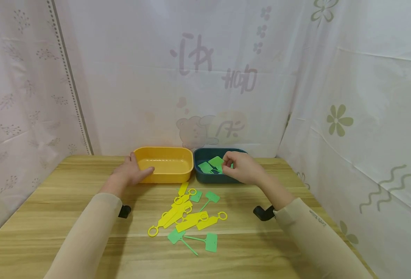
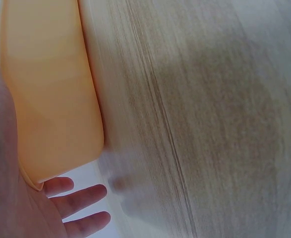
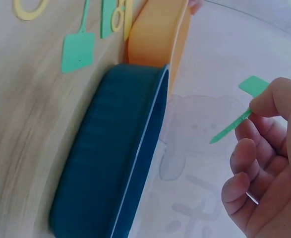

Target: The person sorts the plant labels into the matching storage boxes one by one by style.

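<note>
My right hand [image 1: 242, 166] pinches a green plant label [image 3: 234, 125] by its stem between thumb and forefinger, above the dark teal bin [image 3: 105, 148]. Several green labels [image 1: 205, 167] lie inside that bin. At the left end of the yellow bin [image 1: 163, 179], my left hand [image 1: 130, 170] rests against the rim. Its fingers [image 2: 81, 198] reach straight past the corner in the left wrist view. On the table in front lie yellow tags with ring hooks [image 1: 191, 221], in a loose overlapping pile. More green labels [image 1: 211, 242] lie around and partly under them.
Both bins stand side by side at the back of the wooden table [image 1: 149, 255], close to a printed curtain [image 1: 139, 77]. Curtain also hangs along both sides. A black strap end or mount [image 1: 264, 213] shows by each wrist.
</note>
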Demonstrator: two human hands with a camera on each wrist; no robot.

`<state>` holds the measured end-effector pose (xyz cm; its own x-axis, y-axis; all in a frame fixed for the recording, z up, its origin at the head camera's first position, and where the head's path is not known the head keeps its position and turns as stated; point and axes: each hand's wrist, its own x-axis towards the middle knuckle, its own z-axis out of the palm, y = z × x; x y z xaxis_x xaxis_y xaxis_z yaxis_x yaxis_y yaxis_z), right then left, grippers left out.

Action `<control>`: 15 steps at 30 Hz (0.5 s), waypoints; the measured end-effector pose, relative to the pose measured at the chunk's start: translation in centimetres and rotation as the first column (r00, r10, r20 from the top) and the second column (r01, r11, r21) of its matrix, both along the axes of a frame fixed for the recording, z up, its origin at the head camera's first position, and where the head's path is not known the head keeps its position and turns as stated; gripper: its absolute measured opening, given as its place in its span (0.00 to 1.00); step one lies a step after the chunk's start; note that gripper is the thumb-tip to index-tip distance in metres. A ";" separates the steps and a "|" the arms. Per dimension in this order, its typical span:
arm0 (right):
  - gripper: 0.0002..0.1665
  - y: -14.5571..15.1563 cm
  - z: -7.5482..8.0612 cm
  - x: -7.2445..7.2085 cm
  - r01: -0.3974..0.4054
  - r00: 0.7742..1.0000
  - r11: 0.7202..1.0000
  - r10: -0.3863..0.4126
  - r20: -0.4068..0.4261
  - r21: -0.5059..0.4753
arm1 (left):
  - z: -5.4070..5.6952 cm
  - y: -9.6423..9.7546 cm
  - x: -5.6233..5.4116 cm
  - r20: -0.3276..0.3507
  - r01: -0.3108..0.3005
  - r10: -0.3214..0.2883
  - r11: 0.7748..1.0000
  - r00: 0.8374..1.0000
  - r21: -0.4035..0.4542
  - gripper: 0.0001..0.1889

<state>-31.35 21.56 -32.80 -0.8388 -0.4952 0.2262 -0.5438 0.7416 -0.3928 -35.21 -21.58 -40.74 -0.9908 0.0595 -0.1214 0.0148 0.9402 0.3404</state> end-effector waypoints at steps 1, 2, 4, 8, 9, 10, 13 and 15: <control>0.04 -0.1 0.1 -0.1 0.007 1.000 1.000 -0.007 -0.003 -0.013 | 0.0 0.0 0.0 0.001 0.001 -0.001 1.000 1.000 -0.002 0.68; 0.04 -0.1 0.2 -0.2 0.012 1.000 1.000 -0.013 -0.004 -0.028 | -0.1 0.0 -0.1 0.002 0.002 -0.002 1.000 1.000 -0.002 0.68; 0.05 -0.2 0.4 -0.4 0.027 1.000 0.998 -0.028 -0.005 -0.052 | -0.2 -0.1 -0.3 0.005 0.002 -0.002 1.000 1.000 -0.004 0.69; 0.07 -0.2 0.6 -1.1 0.067 0.998 0.995 -0.067 0.001 -0.076 | -0.4 -0.2 -0.5 0.009 -0.002 0.002 1.000 1.000 -0.007 0.69; 0.08 -0.2 0.6 -1.2 0.079 0.997 0.994 -0.079 0.005 -0.082 | -0.4 -0.2 -0.5 0.010 -0.001 0.001 1.000 1.000 -0.009 0.69; 0.09 -0.2 0.7 -1.3 0.091 0.996 0.992 -0.091 0.005 -0.084 | -0.3 -0.2 -0.4 0.004 -0.002 0.002 1.000 1.000 -0.009 0.69; 0.11 -0.2 0.9 -1.7 0.125 0.992 0.987 -0.125 0.004 -0.097 | -0.2 -0.1 -0.2 -0.006 -0.002 0.002 1.000 1.000 -0.007 0.68; 0.12 -0.1 1.0 -1.9 0.147 0.989 0.983 -0.148 0.002 -0.105 | 0.0 0.0 0.0 -0.014 -0.002 0.002 1.000 1.000 -0.007 0.68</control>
